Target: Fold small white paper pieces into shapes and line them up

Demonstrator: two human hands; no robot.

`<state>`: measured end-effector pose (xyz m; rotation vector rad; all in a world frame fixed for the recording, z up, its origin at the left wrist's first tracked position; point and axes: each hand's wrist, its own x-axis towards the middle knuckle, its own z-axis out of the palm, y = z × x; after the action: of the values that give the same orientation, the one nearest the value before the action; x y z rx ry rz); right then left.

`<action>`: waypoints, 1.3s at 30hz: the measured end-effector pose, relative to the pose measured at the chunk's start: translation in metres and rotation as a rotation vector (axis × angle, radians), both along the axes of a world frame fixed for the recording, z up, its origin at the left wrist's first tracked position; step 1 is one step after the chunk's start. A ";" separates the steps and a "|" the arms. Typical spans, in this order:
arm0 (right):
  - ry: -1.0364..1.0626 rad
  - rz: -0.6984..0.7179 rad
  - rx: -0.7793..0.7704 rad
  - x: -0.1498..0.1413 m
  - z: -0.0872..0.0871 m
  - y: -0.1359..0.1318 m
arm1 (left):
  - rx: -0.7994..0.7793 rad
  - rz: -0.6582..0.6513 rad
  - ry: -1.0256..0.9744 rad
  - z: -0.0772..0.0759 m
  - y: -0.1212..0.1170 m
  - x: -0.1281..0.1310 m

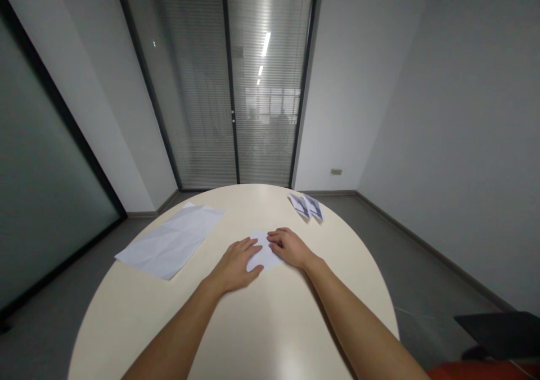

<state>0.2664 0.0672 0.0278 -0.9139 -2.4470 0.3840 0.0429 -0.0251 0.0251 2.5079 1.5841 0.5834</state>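
Note:
A small folded piece of white paper [264,254] lies on the round table in front of me, between my two hands. My left hand [239,263] rests flat on its left side, fingers spread and thumb apart, palm down. My right hand [290,247] is at the paper's upper right, its fingers curled and bent down onto the edge. The thumb and fingertips there seem to close on the paper. Part of the paper is hidden under both hands.
A large creased white sheet [175,242] lies at the table's left. Two folded printed papers [306,207] stand near the far right edge of the pale round table [253,335]. Beyond are glass doors with blinds [236,87]. A dark flat object [500,332] is at lower right.

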 end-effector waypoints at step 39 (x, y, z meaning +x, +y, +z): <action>-0.045 0.042 0.095 0.002 0.009 -0.002 | -0.030 0.039 0.019 -0.001 0.005 0.002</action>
<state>0.2688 0.0657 0.0364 -0.8406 -2.5054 0.2620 0.0445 -0.0200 0.0241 2.4736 1.6389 0.5386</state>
